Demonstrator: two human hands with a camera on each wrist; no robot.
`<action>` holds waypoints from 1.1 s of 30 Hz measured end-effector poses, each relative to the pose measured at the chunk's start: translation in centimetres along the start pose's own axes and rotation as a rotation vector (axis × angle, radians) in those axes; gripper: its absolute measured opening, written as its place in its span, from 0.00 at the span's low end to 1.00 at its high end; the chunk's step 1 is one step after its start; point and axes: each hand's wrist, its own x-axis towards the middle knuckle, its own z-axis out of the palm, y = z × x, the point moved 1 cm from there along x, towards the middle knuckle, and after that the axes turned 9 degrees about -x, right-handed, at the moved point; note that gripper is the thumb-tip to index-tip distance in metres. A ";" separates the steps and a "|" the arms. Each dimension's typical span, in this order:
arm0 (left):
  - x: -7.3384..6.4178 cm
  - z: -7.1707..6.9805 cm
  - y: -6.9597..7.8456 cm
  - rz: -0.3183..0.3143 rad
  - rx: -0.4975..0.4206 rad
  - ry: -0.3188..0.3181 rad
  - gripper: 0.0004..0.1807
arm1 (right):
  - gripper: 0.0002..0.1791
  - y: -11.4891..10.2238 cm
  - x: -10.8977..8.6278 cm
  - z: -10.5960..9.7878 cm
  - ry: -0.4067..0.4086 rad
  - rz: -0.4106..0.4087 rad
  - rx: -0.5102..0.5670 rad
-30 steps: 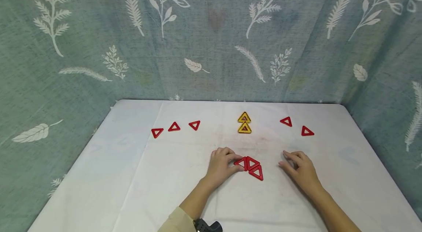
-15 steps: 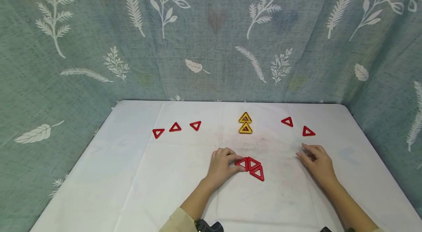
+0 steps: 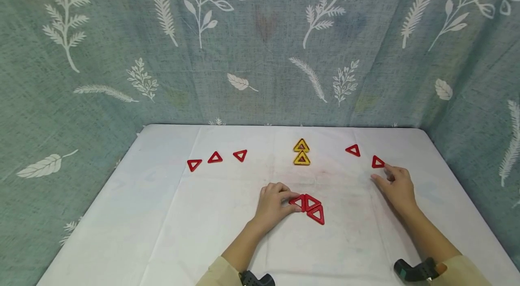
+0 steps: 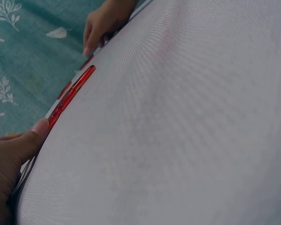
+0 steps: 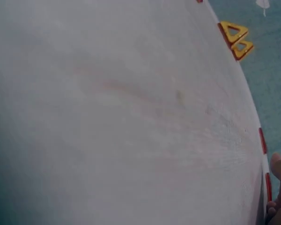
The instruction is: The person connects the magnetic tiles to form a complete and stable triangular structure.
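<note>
In the head view my left hand (image 3: 273, 205) pinches the leftmost of three red plastic triangles. That held triangle (image 3: 298, 202) lies against a second red triangle (image 3: 312, 203), and a third red triangle (image 3: 316, 214) adjoins it at the lower right. Only the triangles' thin edge (image 4: 75, 95) shows in the left wrist view. My right hand (image 3: 400, 189) reaches out at the right, thumb and index finger apart. Its index fingertip is right at the corner of a frame-shaped red triangle (image 3: 378, 162). At the right wrist view's edge, the thumb (image 5: 277, 164) shows beside the triangles' thin edges.
Two yellow triangles (image 3: 302, 158) stand point to base at the back middle. Another red triangle (image 3: 353, 150) lies at the back right. At the back left are three loose red triangles (image 3: 215, 157). A white cloth (image 3: 203, 223) covers the table, with a leaf-print curtain (image 3: 264, 51) behind.
My right hand has moved right and then away from me, from beside the joined triangles to the far-right red triangle. The left hand stays on its triangle.
</note>
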 end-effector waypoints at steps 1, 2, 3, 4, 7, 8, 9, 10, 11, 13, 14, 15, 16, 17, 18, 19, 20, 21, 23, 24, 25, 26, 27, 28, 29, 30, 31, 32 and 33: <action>0.0 0.0 0.0 0.006 0.004 0.001 0.19 | 0.40 0.0 0.3 0.0 -0.011 0.007 -0.009; 0.0 0.0 0.0 0.011 0.006 0.001 0.19 | 0.40 0.1 0.5 -0.1 -0.019 0.010 -0.013; 0.0 0.1 0.0 0.017 0.010 0.001 0.19 | 0.40 0.2 0.7 -0.1 -0.024 0.009 -0.016; 0.1 0.0 0.0 0.023 0.015 0.001 0.19 | 0.40 0.2 0.9 -0.2 -0.025 0.004 -0.022; 0.1 -0.1 0.1 0.035 0.022 -0.001 0.18 | 0.38 0.2 1.5 -0.2 -0.018 -0.017 -0.034; 0.1 -0.1 0.1 0.036 0.020 0.000 0.18 | 0.38 0.2 1.7 -0.2 -0.015 -0.026 -0.034; 0.1 -0.1 0.1 0.033 0.021 -0.001 0.18 | 0.38 0.1 1.9 -0.2 -0.014 -0.033 -0.035; 0.1 -0.2 0.1 0.028 0.020 -0.004 0.18 | 0.38 0.1 2.1 -0.2 -0.015 -0.036 -0.039; 0.1 -0.2 0.1 0.020 0.017 -0.006 0.19 | 0.39 0.0 2.3 -0.1 -0.019 -0.034 -0.041; 0.1 -0.2 0.1 0.006 0.009 -0.012 0.19 | 0.39 -0.1 2.6 0.0 -0.030 -0.021 -0.057; 0.1 -0.2 0.0 0.002 0.003 -0.015 0.19 | 0.39 -0.1 2.8 0.0 -0.034 -0.013 -0.070; 0.1 -0.2 0.0 -0.003 -0.001 -0.018 0.19 | 0.39 -0.2 2.9 0.0 -0.038 -0.002 -0.083; 0.1 -0.2 0.0 -0.006 -0.008 -0.020 0.19 | 0.38 -0.2 3.0 0.1 -0.041 0.005 -0.098; 0.0 -0.2 0.0 -0.008 -0.013 -0.020 0.19 | 0.37 -0.2 3.1 0.1 -0.042 0.011 -0.107; 0.0 -0.2 0.0 -0.011 -0.018 -0.020 0.20 | 0.36 -0.3 3.1 0.1 -0.042 0.016 -0.116; 0.0 -0.2 0.1 -0.014 -0.021 -0.020 0.21 | 0.35 -0.3 3.1 0.1 -0.039 0.014 -0.122; 0.0 -0.2 0.1 -0.013 -0.015 -0.019 0.22 | 0.34 -0.3 3.1 0.1 -0.037 0.016 -0.125; 0.0 -0.2 0.2 -0.013 -0.006 -0.020 0.23 | 0.33 -0.4 3.1 0.0 -0.037 0.019 -0.122; 0.0 -0.2 0.4 -0.005 0.018 -0.019 0.25 | 0.32 -0.5 3.0 0.0 -0.030 0.020 -0.111; 0.0 -0.2 0.5 0.000 0.031 -0.018 0.25 | 0.31 -0.5 3.0 0.1 -0.027 0.021 -0.107; 0.0 -0.2 0.5 0.009 0.044 -0.016 0.26 | 0.31 -0.5 2.9 0.1 -0.025 0.021 -0.103; -0.1 -0.1 0.5 0.017 0.057 -0.013 0.26 | 0.30 -0.5 2.9 0.1 -0.024 0.023 -0.098; -0.1 -0.1 0.5 0.023 0.066 -0.010 0.26 | 0.30 -0.5 2.8 0.2 -0.022 0.023 -0.096; -0.1 0.0 0.5 0.026 0.072 -0.008 0.26 | 0.30 -0.5 2.8 0.2 -0.021 0.021 -0.092; -0.1 0.0 0.5 0.026 0.077 -0.007 0.25 | 0.30 -0.4 2.7 0.3 -0.019 0.019 -0.091; -0.1 0.1 0.5 0.023 0.080 -0.008 0.25 | 0.29 -0.4 2.6 0.3 -0.019 0.016 -0.090; -0.1 0.1 0.5 0.020 0.082 -0.009 0.24 | 0.29 -0.4 2.5 0.3 -0.018 0.009 -0.089; -0.1 0.2 0.4 0.017 0.085 -0.010 0.24 | 0.29 -0.4 2.5 0.3 -0.017 0.004 -0.087; -0.1 0.2 0.4 0.015 0.087 -0.011 0.24 | 0.29 -0.4 2.4 0.3 -0.016 0.001 -0.083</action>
